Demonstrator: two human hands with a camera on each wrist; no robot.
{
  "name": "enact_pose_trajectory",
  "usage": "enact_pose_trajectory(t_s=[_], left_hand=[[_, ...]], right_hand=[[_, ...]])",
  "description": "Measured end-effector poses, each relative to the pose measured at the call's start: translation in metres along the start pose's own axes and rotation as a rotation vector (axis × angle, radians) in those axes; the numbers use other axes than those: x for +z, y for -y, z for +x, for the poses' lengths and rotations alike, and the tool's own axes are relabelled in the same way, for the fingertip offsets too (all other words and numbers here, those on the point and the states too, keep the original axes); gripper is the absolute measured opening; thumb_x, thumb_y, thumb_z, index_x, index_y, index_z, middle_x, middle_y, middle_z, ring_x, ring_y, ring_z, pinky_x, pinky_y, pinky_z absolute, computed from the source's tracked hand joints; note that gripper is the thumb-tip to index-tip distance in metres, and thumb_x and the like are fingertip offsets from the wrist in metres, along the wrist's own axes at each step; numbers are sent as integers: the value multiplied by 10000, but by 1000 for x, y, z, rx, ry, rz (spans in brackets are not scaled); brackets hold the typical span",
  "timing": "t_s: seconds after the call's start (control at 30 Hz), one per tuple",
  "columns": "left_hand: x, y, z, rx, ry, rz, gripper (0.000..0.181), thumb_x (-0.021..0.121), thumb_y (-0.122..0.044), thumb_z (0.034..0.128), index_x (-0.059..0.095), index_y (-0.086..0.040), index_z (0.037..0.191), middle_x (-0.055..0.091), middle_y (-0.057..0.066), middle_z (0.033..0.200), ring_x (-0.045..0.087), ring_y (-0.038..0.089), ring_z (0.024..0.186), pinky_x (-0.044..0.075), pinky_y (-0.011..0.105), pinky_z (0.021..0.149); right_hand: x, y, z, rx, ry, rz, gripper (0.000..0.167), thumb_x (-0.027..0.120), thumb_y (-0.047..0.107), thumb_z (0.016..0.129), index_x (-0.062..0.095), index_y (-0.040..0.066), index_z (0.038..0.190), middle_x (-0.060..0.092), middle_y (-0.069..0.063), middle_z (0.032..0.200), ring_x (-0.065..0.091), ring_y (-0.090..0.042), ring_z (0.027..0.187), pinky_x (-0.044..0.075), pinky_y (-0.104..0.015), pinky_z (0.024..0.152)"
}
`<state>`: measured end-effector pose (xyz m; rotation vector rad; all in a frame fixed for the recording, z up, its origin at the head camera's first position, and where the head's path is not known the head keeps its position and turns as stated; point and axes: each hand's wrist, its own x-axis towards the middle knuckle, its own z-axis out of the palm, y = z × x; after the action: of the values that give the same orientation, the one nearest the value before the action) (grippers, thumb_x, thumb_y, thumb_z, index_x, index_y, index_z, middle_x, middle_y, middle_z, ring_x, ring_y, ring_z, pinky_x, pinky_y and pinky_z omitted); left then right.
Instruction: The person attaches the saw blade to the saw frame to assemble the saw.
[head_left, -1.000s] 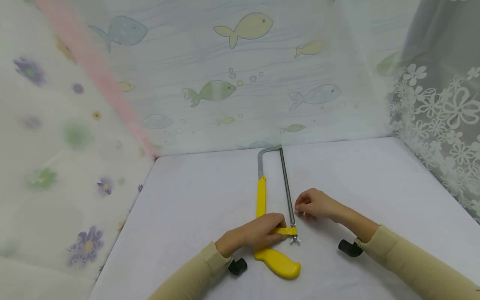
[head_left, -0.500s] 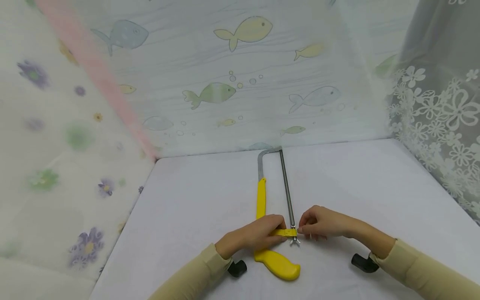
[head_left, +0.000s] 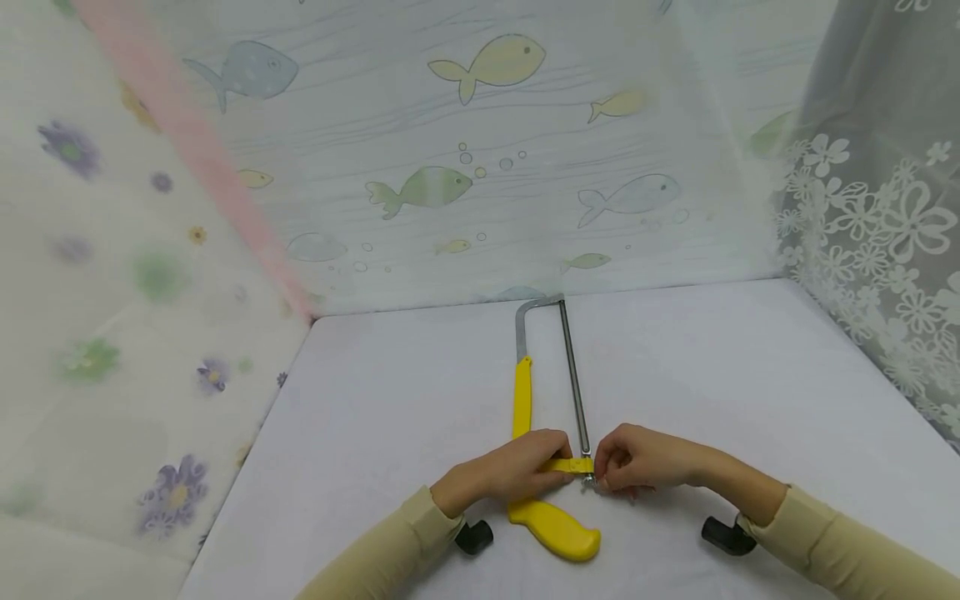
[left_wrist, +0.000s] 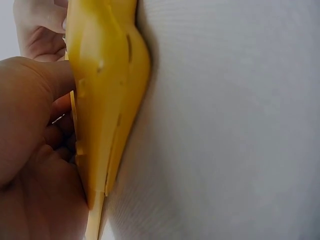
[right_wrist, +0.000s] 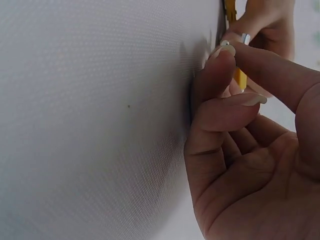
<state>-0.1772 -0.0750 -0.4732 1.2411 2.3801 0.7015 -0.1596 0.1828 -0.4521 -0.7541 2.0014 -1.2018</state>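
Right hand [head_left: 651, 457] now on wing nut [head_left: 588, 482], in a pinch; hacksaw [head_left: 522, 400] in left grip [head_left: 519, 465].

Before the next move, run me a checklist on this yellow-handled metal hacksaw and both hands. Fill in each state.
1. Yellow-handled metal hacksaw lying on the white cloth-covered table: ok.
2. Left hand holding the saw by its yellow frame arm: ok.
3. Right hand with its fingertips at the small silver wing nut: ok.
4. Long, thin grey blade spanning the frame from end to end: ok.
5. Fingers well away from the blade: not ok; both hands are close to its near end.
6. Blade tension: cannot tell; the pictures do not show tightness.
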Motion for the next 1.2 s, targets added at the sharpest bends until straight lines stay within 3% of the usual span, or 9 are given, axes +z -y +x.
enact_pose_trajectory(t_s=[0.27,0.53,0.9,1.2], left_hand=[[-1,2,2,19,1,8,117,625,-234,1039,578,-137,1085,581,-90,981,502,31,852,439,147,775],[-2,0,1,15,1,14,115,627,-225,1038,578,-130,1082,583,-80,984,500,38,860,437,150,783],[-2,1,2,24,6,13,102,615,-231,1045,571,-141,1068,574,-85,963,496,36,846,431,149,765],[-3,-1,1,22,15,6,114,622,-220,1040,575,-126,1083,572,-82,956,489,31,838,430,153,760]], right_hand=[[3,3,1,4,17,18,98,707,120,944,729,38,894,661,-35,684,493,-83,512,367,-190,470],[8,4,4,68,33,80,195,699,191,968,747,34,863,710,-119,729,588,-146,537,380,-207,462],[13,10,7,148,0,116,366,666,297,1000,747,-4,808,705,-125,694,569,-108,488,372,-198,446],[15,9,6,169,-19,109,325,661,263,1000,744,4,822,707,-113,696,593,-112,499,377,-204,454]])
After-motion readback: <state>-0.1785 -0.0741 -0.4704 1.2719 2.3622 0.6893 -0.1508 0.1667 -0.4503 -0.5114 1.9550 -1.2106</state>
